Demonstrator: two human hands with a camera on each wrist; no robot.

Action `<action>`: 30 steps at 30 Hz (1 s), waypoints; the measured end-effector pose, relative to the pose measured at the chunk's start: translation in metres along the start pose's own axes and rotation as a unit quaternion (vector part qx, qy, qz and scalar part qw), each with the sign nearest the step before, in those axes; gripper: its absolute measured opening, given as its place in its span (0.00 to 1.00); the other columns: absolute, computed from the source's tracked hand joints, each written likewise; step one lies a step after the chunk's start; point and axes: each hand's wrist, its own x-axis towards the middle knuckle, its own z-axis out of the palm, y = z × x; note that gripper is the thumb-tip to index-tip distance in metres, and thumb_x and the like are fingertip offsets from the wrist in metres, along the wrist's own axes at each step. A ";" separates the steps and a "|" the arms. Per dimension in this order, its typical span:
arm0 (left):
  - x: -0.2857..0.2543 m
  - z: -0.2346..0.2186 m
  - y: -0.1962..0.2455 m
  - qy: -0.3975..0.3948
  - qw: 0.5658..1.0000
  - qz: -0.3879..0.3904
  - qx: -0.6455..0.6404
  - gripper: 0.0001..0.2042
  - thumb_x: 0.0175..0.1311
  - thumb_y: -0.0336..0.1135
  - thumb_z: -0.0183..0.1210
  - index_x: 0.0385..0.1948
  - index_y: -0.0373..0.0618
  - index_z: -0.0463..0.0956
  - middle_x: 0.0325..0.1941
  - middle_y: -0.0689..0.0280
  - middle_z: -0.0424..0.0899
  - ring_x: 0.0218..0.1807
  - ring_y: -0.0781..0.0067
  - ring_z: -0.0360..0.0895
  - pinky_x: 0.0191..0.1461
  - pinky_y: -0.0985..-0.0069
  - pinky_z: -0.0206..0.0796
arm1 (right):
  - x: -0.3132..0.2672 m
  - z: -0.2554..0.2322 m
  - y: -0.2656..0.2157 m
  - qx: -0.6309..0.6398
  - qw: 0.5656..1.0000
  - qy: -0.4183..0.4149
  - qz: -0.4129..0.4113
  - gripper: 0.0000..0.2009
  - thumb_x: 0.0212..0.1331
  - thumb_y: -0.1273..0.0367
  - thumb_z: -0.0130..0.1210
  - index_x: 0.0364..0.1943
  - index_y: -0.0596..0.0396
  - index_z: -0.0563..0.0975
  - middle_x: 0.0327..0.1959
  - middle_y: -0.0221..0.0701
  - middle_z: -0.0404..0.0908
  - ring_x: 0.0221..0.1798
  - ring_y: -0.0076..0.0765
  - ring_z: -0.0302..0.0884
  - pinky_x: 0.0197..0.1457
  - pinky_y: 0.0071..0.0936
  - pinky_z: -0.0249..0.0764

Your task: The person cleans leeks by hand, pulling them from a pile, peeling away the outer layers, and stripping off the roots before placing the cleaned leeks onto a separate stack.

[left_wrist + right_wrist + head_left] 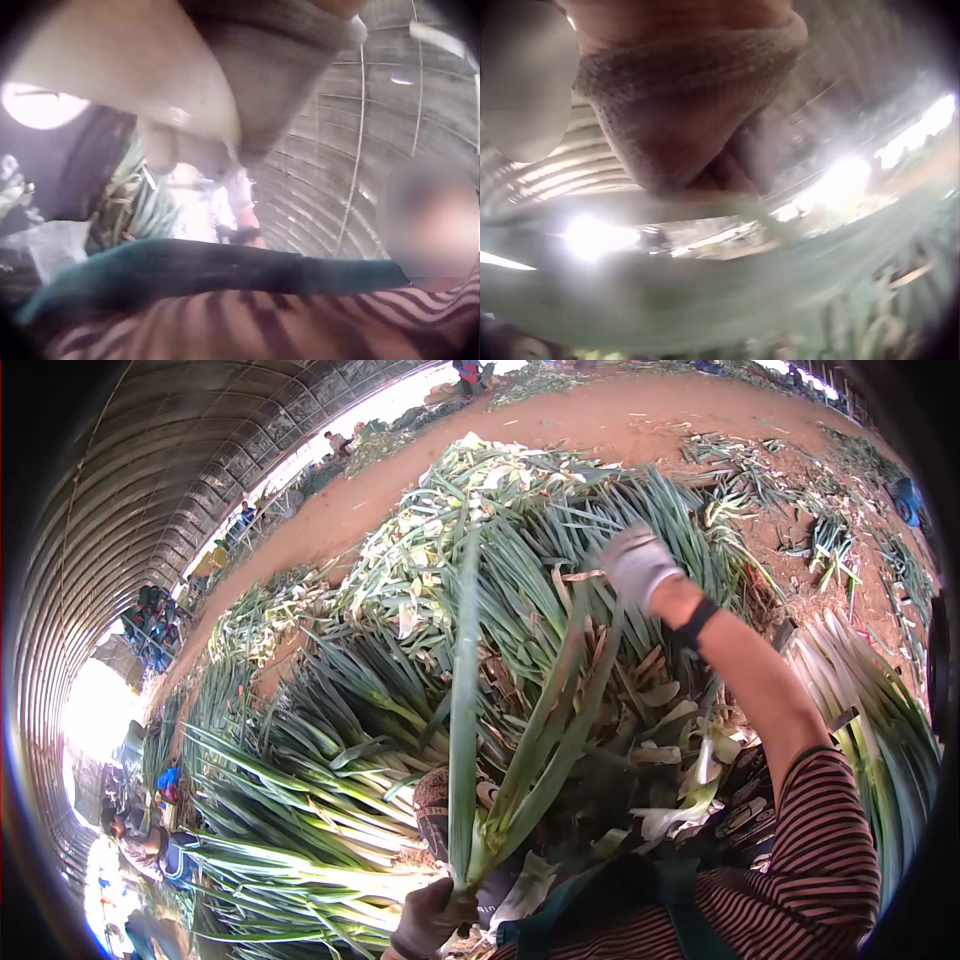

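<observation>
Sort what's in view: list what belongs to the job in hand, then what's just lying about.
Likely part of the job:
leafy stalk, held in the left grip
right grip, blurred, near the leaves
green stalks heaped at left
pale-stemmed stalks at right

Apparently just lying about:
pale leaf heap
blue object, far right

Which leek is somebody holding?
The leek that the gloved left hand grips near its lower end; the other leeks lie heaped or scattered around.
</observation>
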 end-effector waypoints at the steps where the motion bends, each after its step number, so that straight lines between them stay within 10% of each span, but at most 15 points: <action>1: -0.004 -0.010 -0.009 -0.039 0.999 -0.025 0.024 0.18 0.68 0.38 0.58 0.55 0.41 0.69 0.48 0.48 0.78 0.43 0.61 0.80 0.47 0.70 0.79 | 0.003 0.049 0.020 -0.098 0.987 0.121 0.040 0.16 0.54 0.61 0.58 0.45 0.51 0.79 0.43 0.39 0.80 0.49 0.44 0.76 0.56 0.42 0.66; 3: -0.007 0.006 -0.002 0.082 0.996 0.034 -0.002 0.08 0.64 0.30 0.58 0.36 0.33 0.77 0.24 0.64 0.81 0.23 0.80 0.77 0.25 0.81 0.68 | -0.023 0.035 0.007 0.128 0.957 0.258 0.030 0.15 0.58 0.58 0.55 0.41 0.54 0.74 0.39 0.40 0.78 0.46 0.47 0.74 0.51 0.45 0.67; 6: 0.009 0.010 0.006 0.081 0.996 0.035 -0.024 0.08 0.66 0.29 0.57 0.38 0.33 0.76 0.25 0.67 0.79 0.24 0.80 0.76 0.26 0.81 0.68 | -0.082 -0.043 -0.074 0.334 0.845 0.373 -0.186 0.25 0.52 0.58 0.62 0.52 0.56 0.74 0.53 0.43 0.76 0.55 0.51 0.74 0.58 0.45 0.70; 8: 0.010 0.021 0.013 0.089 0.989 0.085 -0.078 0.10 0.67 0.32 0.57 0.40 0.32 0.76 0.24 0.67 0.79 0.24 0.81 0.74 0.26 0.80 0.67 | -0.112 -0.045 -0.129 0.307 0.831 0.335 -0.321 0.28 0.51 0.59 0.62 0.57 0.53 0.72 0.55 0.38 0.75 0.56 0.48 0.74 0.61 0.45 0.70; 10: 0.005 0.031 0.025 0.177 0.970 0.094 -0.135 0.16 0.68 0.38 0.59 0.45 0.31 0.76 0.24 0.67 0.79 0.23 0.80 0.74 0.25 0.81 0.66 | -0.106 0.005 -0.153 0.306 0.893 0.208 -0.254 0.26 0.54 0.59 0.60 0.57 0.52 0.74 0.58 0.38 0.74 0.60 0.44 0.72 0.63 0.45 0.66; 12: -0.007 0.005 0.022 0.256 0.952 0.091 -0.140 0.17 0.68 0.39 0.58 0.48 0.32 0.76 0.23 0.67 0.80 0.20 0.80 0.75 0.22 0.83 0.66 | -0.065 0.084 -0.122 0.063 0.983 -0.161 -0.053 0.23 0.57 0.63 0.56 0.59 0.49 0.74 0.58 0.36 0.74 0.60 0.42 0.73 0.60 0.46 0.68; 15: -0.020 -0.050 0.006 0.398 0.902 0.148 -0.072 0.16 0.69 0.40 0.57 0.46 0.35 0.77 0.21 0.67 0.79 0.17 0.81 0.73 0.19 0.83 0.66 | -0.085 0.120 -0.078 0.107 0.990 -0.078 -0.050 0.18 0.61 0.58 0.52 0.53 0.45 0.79 0.54 0.36 0.78 0.53 0.50 0.78 0.50 0.42 0.75; 21: 0.011 -0.141 -0.032 0.573 0.769 0.254 -0.128 0.15 0.70 0.44 0.55 0.40 0.40 0.80 0.19 0.68 0.76 0.16 0.81 0.69 0.20 0.81 0.66 | -0.103 0.081 -0.131 0.108 0.892 -0.381 -0.216 0.20 0.59 0.54 0.53 0.51 0.46 0.79 0.46 0.38 0.83 0.49 0.49 0.81 0.50 0.44 0.76; 25: 0.053 -0.304 -0.105 0.714 0.685 0.138 0.026 0.18 0.70 0.50 0.53 0.41 0.45 0.82 0.24 0.66 0.81 0.28 0.67 0.78 0.34 0.72 0.70 | -0.114 0.112 -0.140 0.206 0.893 -0.326 -0.231 0.19 0.58 0.54 0.54 0.49 0.49 0.79 0.43 0.38 0.84 0.47 0.51 0.81 0.49 0.43 0.76; 27: 0.050 -0.352 -0.108 0.700 0.710 0.080 0.012 0.19 0.68 0.51 0.54 0.47 0.47 0.80 0.36 0.64 0.83 0.41 0.66 0.79 0.46 0.69 0.70 | -0.106 0.110 -0.141 0.205 0.891 -0.344 -0.214 0.20 0.58 0.53 0.55 0.48 0.50 0.80 0.42 0.39 0.84 0.47 0.52 0.81 0.49 0.44 0.75; 29: 0.064 -0.367 -0.104 0.536 0.727 0.301 -0.306 0.21 0.66 0.50 0.55 0.55 0.47 0.75 0.47 0.63 0.81 0.48 0.69 0.77 0.53 0.66 0.67 | -0.099 0.105 -0.132 0.197 0.900 -0.343 -0.183 0.22 0.59 0.51 0.55 0.48 0.52 0.79 0.43 0.41 0.84 0.48 0.52 0.80 0.50 0.44 0.75; 30: 0.072 -0.327 -0.068 0.547 0.752 0.294 -0.221 0.21 0.66 0.48 0.55 0.56 0.46 0.73 0.50 0.63 0.79 0.51 0.70 0.75 0.55 0.66 0.66 | -0.098 0.104 -0.126 0.211 0.905 -0.329 -0.170 0.23 0.59 0.51 0.56 0.48 0.53 0.79 0.43 0.41 0.83 0.48 0.52 0.80 0.51 0.44 0.75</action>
